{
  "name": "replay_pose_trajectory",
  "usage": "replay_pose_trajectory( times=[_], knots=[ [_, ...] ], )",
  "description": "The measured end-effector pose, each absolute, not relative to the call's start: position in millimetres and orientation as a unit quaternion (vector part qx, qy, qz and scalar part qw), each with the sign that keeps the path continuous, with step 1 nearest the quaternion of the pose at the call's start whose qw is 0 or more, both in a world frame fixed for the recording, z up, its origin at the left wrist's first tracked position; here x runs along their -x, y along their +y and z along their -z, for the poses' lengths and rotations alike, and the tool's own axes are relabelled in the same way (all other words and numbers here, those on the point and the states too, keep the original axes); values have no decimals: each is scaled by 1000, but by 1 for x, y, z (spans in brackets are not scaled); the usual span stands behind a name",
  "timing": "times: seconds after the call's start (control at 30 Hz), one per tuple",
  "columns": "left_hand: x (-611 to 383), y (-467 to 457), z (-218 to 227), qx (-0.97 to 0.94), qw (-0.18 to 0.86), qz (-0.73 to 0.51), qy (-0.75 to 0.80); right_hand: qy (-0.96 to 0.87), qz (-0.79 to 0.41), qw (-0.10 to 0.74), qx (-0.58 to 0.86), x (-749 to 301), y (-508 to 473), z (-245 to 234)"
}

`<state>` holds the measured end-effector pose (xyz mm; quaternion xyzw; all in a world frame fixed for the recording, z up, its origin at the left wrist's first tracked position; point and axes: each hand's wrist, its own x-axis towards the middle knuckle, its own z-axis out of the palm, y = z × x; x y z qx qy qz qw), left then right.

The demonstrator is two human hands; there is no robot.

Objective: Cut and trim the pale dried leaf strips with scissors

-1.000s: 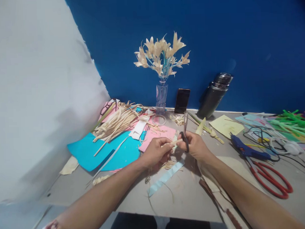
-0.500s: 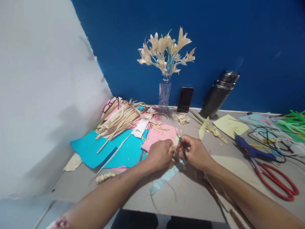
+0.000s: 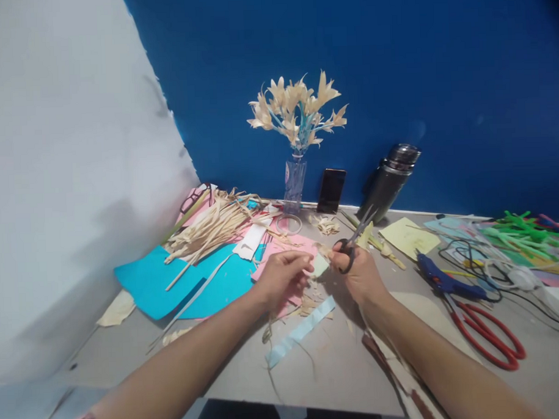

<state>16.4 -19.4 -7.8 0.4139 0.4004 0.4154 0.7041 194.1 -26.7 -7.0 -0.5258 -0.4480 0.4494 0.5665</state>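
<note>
A small pair of scissors [image 3: 349, 247] with black handles is held in my right hand [image 3: 362, 277], blades pointing up and to the right. A pale bit of dried husk [image 3: 325, 250] shows at that hand's fingertips. My left hand [image 3: 284, 276] hovers to the left over pink paper [image 3: 299, 242], its fingers loosely bent and apart, with nothing visible in them. Between the hands lies a small pale green piece of paper [image 3: 320, 266]. Below them are husk scraps [image 3: 309, 306] and a light blue strip [image 3: 302, 332].
Behind stand a bottle [image 3: 294, 187] of husk flowers [image 3: 298, 108], a phone [image 3: 331, 190] and a dark flask [image 3: 386, 181]. To the left, a husk bundle [image 3: 207, 227] lies over blue paper [image 3: 148, 275]. A glue gun [image 3: 449, 280] and red-handled scissors [image 3: 490, 336] lie right.
My hands have moved apart. The scissors, which pointed down between the hands, have swung up and to the right in my right hand. The view has shifted slightly.
</note>
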Motion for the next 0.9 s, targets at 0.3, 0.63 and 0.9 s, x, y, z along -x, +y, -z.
replay_pose_trajectory(
  times=[0.3,0.63,0.9],
  knots=[
    [-28,-26,13,-361,719,-444,394,-543,-484,453,515,-182,-44,6],
    [-28,-39,4,-531,657,-312,434,-489,-533,470,506,-189,-36,4],
    [-20,-41,-13,-564,660,-328,372,-418,-662,469,409,-200,-29,-5]
  ],
)
